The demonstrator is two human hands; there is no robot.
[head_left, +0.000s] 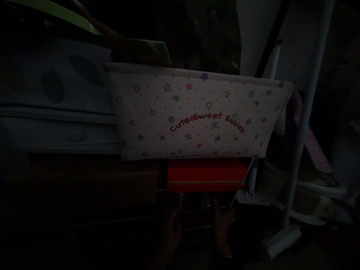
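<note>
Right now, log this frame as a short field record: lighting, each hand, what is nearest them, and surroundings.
lighting: very dim, lower part nearly black
left hand: raised below the red box, grip unclear
right hand: raised beside it, grip unclear
between hands: small glittery things, too dark to identify
above box: star-print fabric bin reading "Cute Sweet Babies"
left: pale drawer unit
right: white pole

Both hands (197,225) low in dark, under red box (206,174) & star-print bin (194,116).
</note>
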